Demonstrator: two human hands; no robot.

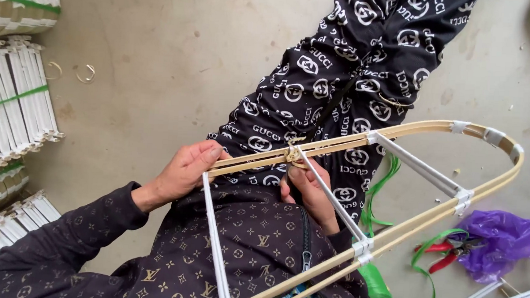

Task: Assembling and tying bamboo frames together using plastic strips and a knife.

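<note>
The bamboo frame point(400, 136) lies across the person's lap, its long axis running from the lower left up to the bent, taped end at the upper right; two paired bamboo rails are joined by white cross struts point(329, 199) bound at each joint; the left hand point(184, 171) is curled over the near end of the upper rail, fingers wrapped round it and thumb on top, so that rail runs straight out of the hand toward the upper right; the right hand point(311, 195) sits just under the same rail, thumb up against the tied joint point(293, 155) where a strut meets it, and seems to pinch a thin binding strip there, though the fingers are tucked beneath and I cannot see how tightly they close; of the two, the right hand is the nearer to that knot, which lies just above its thumb and just to the right of the left hand's knuckles; on the concrete floor point(160, 56) to the right lie a coil of green strapping point(376, 285), red-handled cutters point(449, 252) and a purple plastic bag point(504, 240); bundles of white strips point(10, 99) are stacked at the left.
</note>
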